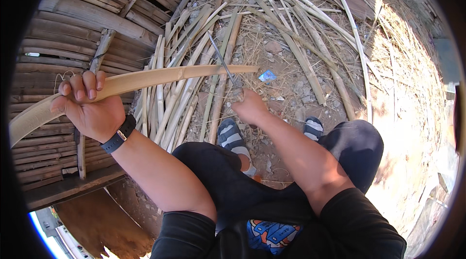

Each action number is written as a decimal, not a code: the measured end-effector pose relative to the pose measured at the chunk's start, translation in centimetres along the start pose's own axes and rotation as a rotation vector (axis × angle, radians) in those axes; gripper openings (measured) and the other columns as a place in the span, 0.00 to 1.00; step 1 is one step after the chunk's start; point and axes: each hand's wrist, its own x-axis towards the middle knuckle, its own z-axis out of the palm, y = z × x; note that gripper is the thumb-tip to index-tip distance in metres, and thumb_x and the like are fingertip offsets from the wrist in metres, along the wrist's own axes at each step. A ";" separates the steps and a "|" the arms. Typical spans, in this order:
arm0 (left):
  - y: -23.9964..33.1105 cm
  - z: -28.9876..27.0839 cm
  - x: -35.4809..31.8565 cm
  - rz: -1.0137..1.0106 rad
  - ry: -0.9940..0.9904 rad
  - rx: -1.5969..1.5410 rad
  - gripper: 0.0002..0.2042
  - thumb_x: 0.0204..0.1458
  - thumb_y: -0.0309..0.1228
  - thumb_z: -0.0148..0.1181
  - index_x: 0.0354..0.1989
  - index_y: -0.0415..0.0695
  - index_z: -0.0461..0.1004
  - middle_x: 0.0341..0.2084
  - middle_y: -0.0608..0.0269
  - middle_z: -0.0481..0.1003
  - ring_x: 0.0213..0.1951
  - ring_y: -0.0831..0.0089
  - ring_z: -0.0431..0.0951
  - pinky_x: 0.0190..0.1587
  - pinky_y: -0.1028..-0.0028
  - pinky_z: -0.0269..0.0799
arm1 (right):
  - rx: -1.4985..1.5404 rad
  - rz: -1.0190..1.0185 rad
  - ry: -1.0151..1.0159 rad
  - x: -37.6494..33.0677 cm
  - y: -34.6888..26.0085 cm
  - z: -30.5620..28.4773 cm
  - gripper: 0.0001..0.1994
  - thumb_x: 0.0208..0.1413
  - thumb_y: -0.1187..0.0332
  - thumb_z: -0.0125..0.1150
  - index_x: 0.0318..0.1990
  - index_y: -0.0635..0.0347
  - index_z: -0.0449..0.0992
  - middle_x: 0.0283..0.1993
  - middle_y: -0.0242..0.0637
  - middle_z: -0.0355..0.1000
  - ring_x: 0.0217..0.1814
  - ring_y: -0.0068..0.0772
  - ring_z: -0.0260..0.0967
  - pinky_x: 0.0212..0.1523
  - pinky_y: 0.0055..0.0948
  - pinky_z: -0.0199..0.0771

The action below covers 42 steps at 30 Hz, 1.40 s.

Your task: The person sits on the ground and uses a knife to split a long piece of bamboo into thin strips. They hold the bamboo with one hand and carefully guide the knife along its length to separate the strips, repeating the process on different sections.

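My left hand is closed around a long, pale bamboo strip, toward its left end. The strip runs across in front of me, and its thin right tip reaches past my right hand. A dark watch sits on my left wrist. My right hand is closed on the handle of a knife with a narrow, dark blade. The blade points away from me and slants up to the left. It crosses the strip near the right end; from this view it seems to touch it.
Split bamboo pieces lie piled on the ground beyond my feet, with more long slats to the right. Shavings and straw cover the dirt. A bamboo slat wall rises on the left. A small blue wrapper lies near the strip's tip.
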 end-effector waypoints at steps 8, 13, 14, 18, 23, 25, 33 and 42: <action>-0.2 1.6 0.1 0.013 0.006 0.070 0.19 0.57 0.55 0.52 0.34 0.52 0.65 0.19 0.75 0.59 0.24 0.78 0.60 0.33 0.74 0.61 | 0.040 -0.103 0.151 -1.4 0.7 3.8 0.23 0.46 0.65 0.61 0.49 0.69 0.71 0.38 0.60 0.75 0.44 0.58 0.74 0.48 0.45 0.74; -0.4 1.0 0.2 0.077 0.115 0.155 0.20 0.60 0.57 0.46 0.36 0.51 0.63 0.21 0.73 0.59 0.24 0.76 0.61 0.34 0.74 0.62 | 0.017 0.145 0.160 1.1 7.0 3.4 0.23 0.46 0.65 0.61 0.48 0.69 0.71 0.39 0.60 0.75 0.45 0.58 0.74 0.49 0.45 0.74; -0.4 1.2 0.1 0.097 0.163 0.201 0.22 0.60 0.58 0.45 0.37 0.50 0.62 0.21 0.72 0.60 0.24 0.77 0.61 0.34 0.74 0.62 | 0.013 0.105 0.151 0.0 4.8 3.4 0.22 0.46 0.65 0.61 0.47 0.70 0.71 0.39 0.61 0.75 0.45 0.58 0.74 0.48 0.45 0.74; -0.8 2.8 0.5 0.135 0.242 0.269 0.28 0.60 0.63 0.34 0.38 0.47 0.62 0.21 0.70 0.61 0.23 0.76 0.62 0.33 0.74 0.63 | 0.092 -0.155 0.163 -1.7 -0.4 4.8 0.21 0.46 0.65 0.61 0.46 0.70 0.72 0.39 0.61 0.75 0.44 0.59 0.74 0.47 0.45 0.74; -1.1 3.6 0.1 0.184 0.301 0.317 0.34 0.58 0.68 0.25 0.37 0.46 0.63 0.21 0.68 0.60 0.23 0.74 0.62 0.32 0.73 0.63 | 0.245 0.009 0.029 -0.3 2.5 4.6 0.23 0.47 0.66 0.61 0.49 0.73 0.70 0.34 0.55 0.76 0.39 0.50 0.76 0.45 0.41 0.74; -1.0 2.7 0.4 0.208 0.459 0.415 0.35 0.57 0.69 0.24 0.36 0.46 0.63 0.21 0.68 0.60 0.23 0.74 0.62 0.31 0.73 0.63 | 0.321 0.193 -0.082 -0.3 2.7 3.6 0.23 0.46 0.66 0.61 0.49 0.73 0.70 0.35 0.57 0.75 0.40 0.52 0.76 0.45 0.41 0.74; -0.7 1.9 0.6 0.190 0.417 0.379 0.36 0.57 0.69 0.22 0.36 0.45 0.63 0.21 0.69 0.59 0.22 0.74 0.60 0.31 0.74 0.62 | 0.286 -0.278 -0.054 -2.0 -1.6 6.0 0.23 0.47 0.64 0.62 0.47 0.73 0.71 0.36 0.56 0.75 0.41 0.52 0.75 0.45 0.40 0.72; -0.7 2.5 0.9 0.230 0.583 0.496 0.37 0.57 0.68 0.17 0.36 0.44 0.63 0.21 0.67 0.58 0.22 0.72 0.58 0.29 0.74 0.60 | 0.309 0.355 -0.041 1.3 10.3 4.3 0.22 0.45 0.65 0.62 0.48 0.68 0.73 0.38 0.56 0.77 0.43 0.52 0.77 0.47 0.43 0.75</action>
